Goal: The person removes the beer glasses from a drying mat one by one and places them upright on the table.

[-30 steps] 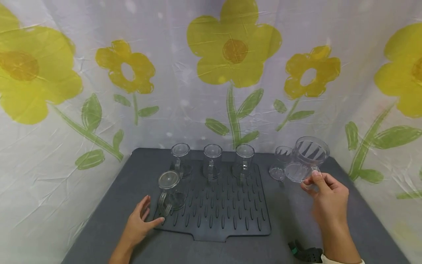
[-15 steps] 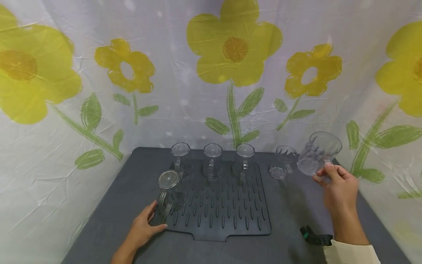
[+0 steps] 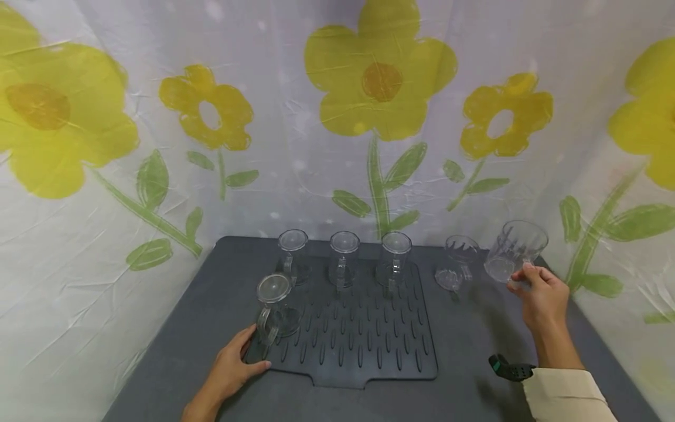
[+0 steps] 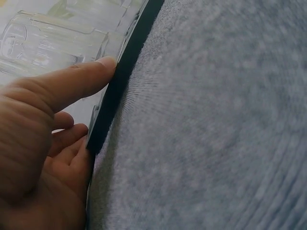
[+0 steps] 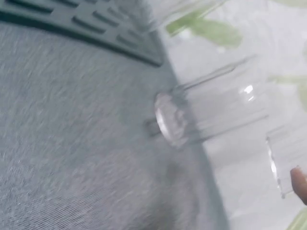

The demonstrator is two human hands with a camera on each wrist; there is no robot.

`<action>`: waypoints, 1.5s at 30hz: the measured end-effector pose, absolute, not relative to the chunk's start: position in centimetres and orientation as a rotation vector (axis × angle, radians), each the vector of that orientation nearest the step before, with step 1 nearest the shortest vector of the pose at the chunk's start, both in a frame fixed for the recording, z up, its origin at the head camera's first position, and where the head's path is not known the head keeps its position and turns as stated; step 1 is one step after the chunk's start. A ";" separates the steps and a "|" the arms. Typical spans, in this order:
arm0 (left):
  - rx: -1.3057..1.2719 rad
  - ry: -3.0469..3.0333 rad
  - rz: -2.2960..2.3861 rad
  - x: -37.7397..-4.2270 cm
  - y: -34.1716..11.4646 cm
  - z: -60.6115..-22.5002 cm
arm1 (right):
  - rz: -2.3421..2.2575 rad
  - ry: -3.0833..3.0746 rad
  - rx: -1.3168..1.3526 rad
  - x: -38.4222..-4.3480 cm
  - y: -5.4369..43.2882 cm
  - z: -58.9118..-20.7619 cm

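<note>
My right hand (image 3: 544,296) pinches the handle of a clear mug (image 3: 517,249), lifted and slightly tilted with its mouth up, at the table's back right. Only a fingertip and part of that mug (image 5: 283,165) show in the right wrist view. Beside it stands another clear mug (image 3: 456,265), upright on the table. At the front left corner of a black ribbed drying mat (image 3: 364,346), my left hand (image 3: 227,366) touches the edges with thumb and fingers. In the left wrist view the straight thumb (image 4: 86,81) rests on the mat's edge. The nearest mug (image 3: 276,308) is upside down.
Several clear mugs stand on the mat, including a back row with a left mug (image 3: 293,258), a middle mug (image 3: 345,261) and a right mug (image 3: 395,261). A black band (image 3: 508,369) is near the right sleeve (image 3: 566,394). A flowered curtain (image 3: 285,117) encloses the grey table (image 3: 179,351).
My right hand has carried the mug to the right, away from the standing mug, then slightly lower. My left hand has moved in from beside the mat to touch its corner.
</note>
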State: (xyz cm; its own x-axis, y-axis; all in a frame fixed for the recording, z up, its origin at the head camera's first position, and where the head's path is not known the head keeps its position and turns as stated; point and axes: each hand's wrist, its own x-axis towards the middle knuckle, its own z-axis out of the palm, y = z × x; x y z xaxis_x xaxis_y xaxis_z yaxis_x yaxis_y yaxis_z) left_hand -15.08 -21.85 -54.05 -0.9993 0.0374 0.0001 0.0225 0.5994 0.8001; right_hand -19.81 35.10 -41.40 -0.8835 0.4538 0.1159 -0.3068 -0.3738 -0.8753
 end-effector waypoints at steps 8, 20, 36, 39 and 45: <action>0.048 2.799 1.398 -15.1 -21.7 -53.9 | 2.321 -1.378 -0.273 -21.5 36.3 -43.8; 0.052 2.805 1.414 -15.0 -21.7 -54.3 | 2.304 -1.490 -0.406 -23.1 37.3 -46.9; 0.044 2.797 1.432 -15.1 -21.4 -54.2 | 2.337 -1.548 -0.417 -23.5 38.2 -48.5; 0.033 2.799 1.428 -15.0 -21.4 -54.2 | 2.330 -1.574 -0.429 -23.4 38.3 -48.5; 0.038 2.804 1.429 -14.9 -21.5 -54.1 | 2.334 -1.628 -0.393 -23.5 38.5 -48.5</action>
State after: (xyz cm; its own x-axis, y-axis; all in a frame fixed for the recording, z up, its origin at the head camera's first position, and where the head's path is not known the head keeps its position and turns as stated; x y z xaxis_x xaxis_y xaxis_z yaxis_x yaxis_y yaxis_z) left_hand -14.90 -21.48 -54.11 -0.9997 0.0189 0.0156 0.0237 0.5874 0.8090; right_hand -23.48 38.49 -48.50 -0.9273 0.3682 -0.0673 -0.0639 -0.3330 -0.9408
